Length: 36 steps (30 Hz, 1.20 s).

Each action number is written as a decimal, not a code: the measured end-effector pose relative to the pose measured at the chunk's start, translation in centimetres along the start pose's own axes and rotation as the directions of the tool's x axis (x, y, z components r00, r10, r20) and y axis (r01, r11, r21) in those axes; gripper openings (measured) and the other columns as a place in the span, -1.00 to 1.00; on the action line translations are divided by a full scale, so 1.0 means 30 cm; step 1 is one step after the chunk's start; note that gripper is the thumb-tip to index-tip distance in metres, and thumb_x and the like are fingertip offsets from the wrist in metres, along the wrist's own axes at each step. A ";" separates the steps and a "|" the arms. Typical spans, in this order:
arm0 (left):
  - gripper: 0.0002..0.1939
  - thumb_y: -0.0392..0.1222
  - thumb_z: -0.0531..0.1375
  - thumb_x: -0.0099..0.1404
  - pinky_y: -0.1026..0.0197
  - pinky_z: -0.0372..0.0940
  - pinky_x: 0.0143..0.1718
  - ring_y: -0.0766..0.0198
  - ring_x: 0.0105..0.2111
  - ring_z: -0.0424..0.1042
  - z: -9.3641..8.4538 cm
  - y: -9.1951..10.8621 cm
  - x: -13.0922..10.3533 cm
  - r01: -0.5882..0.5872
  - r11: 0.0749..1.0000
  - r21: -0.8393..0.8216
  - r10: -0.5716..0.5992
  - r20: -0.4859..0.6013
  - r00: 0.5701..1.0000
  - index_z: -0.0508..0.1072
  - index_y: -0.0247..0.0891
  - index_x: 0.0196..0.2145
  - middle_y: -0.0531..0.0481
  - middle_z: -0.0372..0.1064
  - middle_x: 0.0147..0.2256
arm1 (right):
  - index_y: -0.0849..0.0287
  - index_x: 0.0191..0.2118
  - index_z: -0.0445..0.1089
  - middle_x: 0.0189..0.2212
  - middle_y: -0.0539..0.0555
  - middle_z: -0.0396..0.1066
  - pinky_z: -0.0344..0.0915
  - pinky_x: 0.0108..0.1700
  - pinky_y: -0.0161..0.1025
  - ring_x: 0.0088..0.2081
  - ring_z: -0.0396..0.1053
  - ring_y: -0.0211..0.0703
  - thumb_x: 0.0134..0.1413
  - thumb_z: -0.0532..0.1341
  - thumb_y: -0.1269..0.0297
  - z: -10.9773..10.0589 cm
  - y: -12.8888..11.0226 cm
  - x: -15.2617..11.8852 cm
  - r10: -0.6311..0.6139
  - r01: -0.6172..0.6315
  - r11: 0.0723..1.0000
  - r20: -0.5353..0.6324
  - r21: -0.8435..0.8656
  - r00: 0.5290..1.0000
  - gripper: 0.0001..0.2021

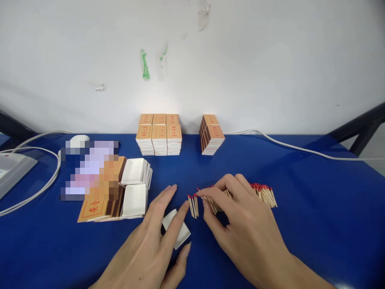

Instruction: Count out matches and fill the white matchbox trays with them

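Observation:
My left hand (153, 237) lies with fingers spread around a small white matchbox tray (181, 236). Its index finger crosses the tray and the thumb is by the near edge; part of the tray is hidden underneath. My right hand (243, 220) has thumb and index finger pinched at red-headed matches, whose ends are partly covered by the fingers. A few separate matches (193, 206) lie side by side between the hands. More matches (266, 194) form a row behind and to the right of my right hand.
Stacked matchboxes (159, 138) and a smaller stack (210, 136) stand by the wall. White empty trays (134, 200) sit left, beside flat matchbox sleeves (96, 206). A white cable (288, 147) runs along the back right of the blue table (325, 224).

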<state>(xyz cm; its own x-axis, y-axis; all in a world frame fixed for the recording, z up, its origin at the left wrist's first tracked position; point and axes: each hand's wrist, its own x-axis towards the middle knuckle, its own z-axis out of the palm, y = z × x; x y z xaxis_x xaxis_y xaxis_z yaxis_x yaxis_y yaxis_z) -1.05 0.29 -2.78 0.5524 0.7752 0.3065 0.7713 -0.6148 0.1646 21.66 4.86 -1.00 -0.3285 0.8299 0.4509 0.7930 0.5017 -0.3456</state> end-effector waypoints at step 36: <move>-0.48 -0.38 0.18 0.46 -0.23 0.53 0.23 -0.29 0.46 0.25 -0.009 0.000 0.022 -0.130 0.991 -0.031 0.129 -0.021 0.991 0.44 -0.36 0.34 -0.52 0.07 0.43 | 0.12 -0.26 0.44 -0.30 0.08 0.33 0.26 -0.21 0.00 -0.22 0.21 -0.01 0.38 0.20 0.46 0.003 0.005 -0.017 -0.007 0.010 0.999 0.105 -0.033 0.994 -0.85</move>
<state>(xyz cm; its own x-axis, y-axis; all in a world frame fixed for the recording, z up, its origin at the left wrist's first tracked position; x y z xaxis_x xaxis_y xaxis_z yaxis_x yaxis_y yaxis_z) -0.76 0.76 -2.32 0.6404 0.6861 0.3452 0.6829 -0.7143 0.1529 21.90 4.54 -1.37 -0.3859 0.8477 0.3641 0.8061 0.5017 -0.3137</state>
